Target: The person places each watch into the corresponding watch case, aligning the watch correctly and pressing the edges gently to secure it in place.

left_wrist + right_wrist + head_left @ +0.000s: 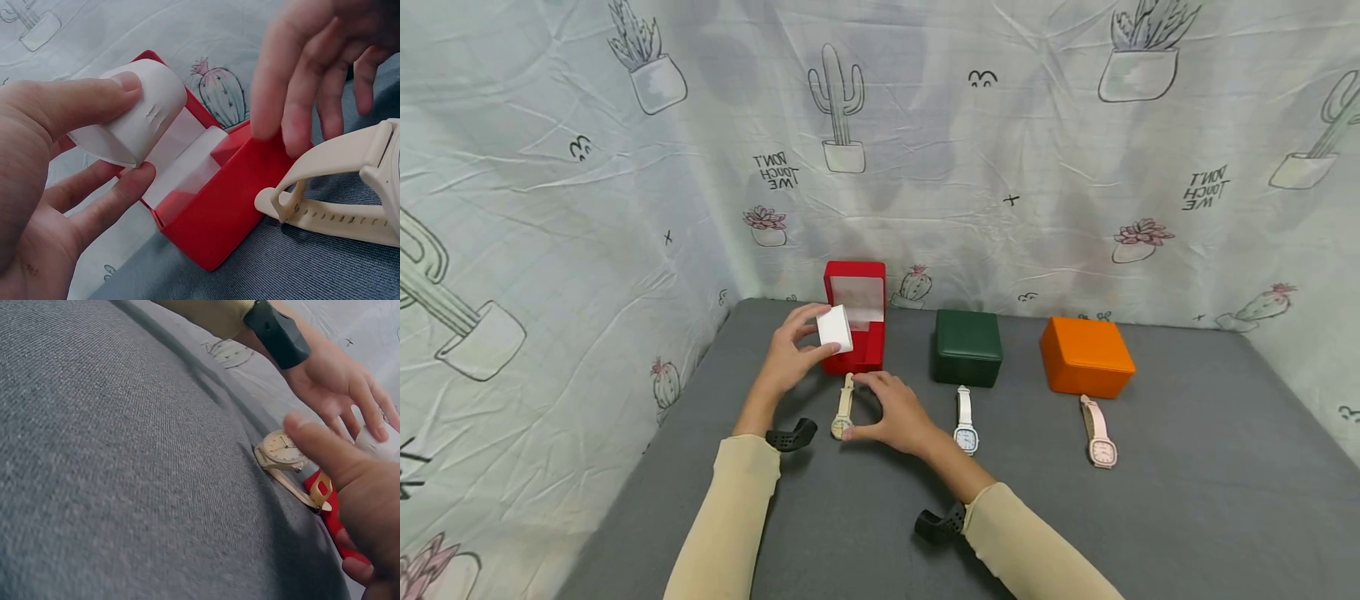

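Note:
My left hand [811,335] pinches a small white cushion [836,328] between thumb and fingers, just in front of an open red box [854,293] with a white lining. In the left wrist view the cushion [156,106] is held above the red box [231,206]. A beige watch [844,407] lies flat on the grey mat before the box. My right hand [867,408] arches over the watch with loosely curved fingers and grips nothing. Its thumb [322,450] hovers by the watch face [281,450].
A closed green box [967,346] has a white watch [965,421] in front of it. A closed orange box [1086,356] has a pink watch [1099,433] in front of it. Cactus-print cloth walls [587,208] enclose the grey mat [1187,500] at back and sides.

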Motion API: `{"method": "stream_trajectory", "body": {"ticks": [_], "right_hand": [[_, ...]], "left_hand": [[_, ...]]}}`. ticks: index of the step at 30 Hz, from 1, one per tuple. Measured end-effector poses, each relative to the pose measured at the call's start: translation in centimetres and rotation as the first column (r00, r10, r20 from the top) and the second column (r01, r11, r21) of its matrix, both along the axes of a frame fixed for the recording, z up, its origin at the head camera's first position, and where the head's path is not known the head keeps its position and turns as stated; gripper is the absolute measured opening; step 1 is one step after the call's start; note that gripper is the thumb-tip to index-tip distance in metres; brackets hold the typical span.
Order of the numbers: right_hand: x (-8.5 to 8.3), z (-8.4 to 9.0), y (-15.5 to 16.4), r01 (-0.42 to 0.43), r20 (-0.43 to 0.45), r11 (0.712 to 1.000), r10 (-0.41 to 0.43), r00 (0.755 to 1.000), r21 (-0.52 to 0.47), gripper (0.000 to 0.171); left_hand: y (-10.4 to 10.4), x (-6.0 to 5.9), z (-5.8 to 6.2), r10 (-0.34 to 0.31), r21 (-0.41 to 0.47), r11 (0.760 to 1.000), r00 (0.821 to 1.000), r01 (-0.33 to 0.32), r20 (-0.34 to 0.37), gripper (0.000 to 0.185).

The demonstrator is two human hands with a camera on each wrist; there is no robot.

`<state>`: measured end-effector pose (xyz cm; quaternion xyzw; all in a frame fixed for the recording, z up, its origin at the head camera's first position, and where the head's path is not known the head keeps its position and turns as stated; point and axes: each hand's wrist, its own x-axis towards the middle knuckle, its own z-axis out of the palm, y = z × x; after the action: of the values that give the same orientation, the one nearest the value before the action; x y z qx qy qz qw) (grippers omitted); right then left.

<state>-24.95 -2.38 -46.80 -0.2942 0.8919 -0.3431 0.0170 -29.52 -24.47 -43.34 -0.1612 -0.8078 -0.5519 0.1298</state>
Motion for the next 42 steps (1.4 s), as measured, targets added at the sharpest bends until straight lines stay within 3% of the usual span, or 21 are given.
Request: {"method": "stream_trajectory", "body": {"ticks": [6,13,25,35,42], "right_hand": [[0.1,-0.3,-0.5,0.010,-0.035,0.996,-0.007,0.999,0.094,0.090],[0.3,-0.3,-1.3,0.019,-0.085,0.992,-0.008,0.996,0.128,0.086],[0.2,0.0,-1.8,0.057,-0.100,0.984,-0.040,0.994,0.170,0.079],[0.4,-0.5,-1.9,0.054,-0.047,0.996,-0.051,0.998,0.070,0.076],[0.4,-0.5,-2.0,0.055,0.016,0.996,-0.054,0.998,-0.077,0.074]], "left_hand": [[-0.1,0.0,0.1,-0.009,0.011,1.000,1.000,0.009,0.012,0.062],[-0.2,0.0,-0.1,-0.003,0.014,1.000,1.000,0.003,0.015,0.060],[-0.3,0.1,-0.1,0.006,0.002,1.000,0.999,-0.006,0.031,0.061],[-0.2,0.0,-0.3,0.011,-0.003,1.000,0.999,-0.011,0.041,0.062],[-0.2,0.0,-0.4,0.008,-0.012,1.000,0.999,-0.008,0.033,0.062]]}}
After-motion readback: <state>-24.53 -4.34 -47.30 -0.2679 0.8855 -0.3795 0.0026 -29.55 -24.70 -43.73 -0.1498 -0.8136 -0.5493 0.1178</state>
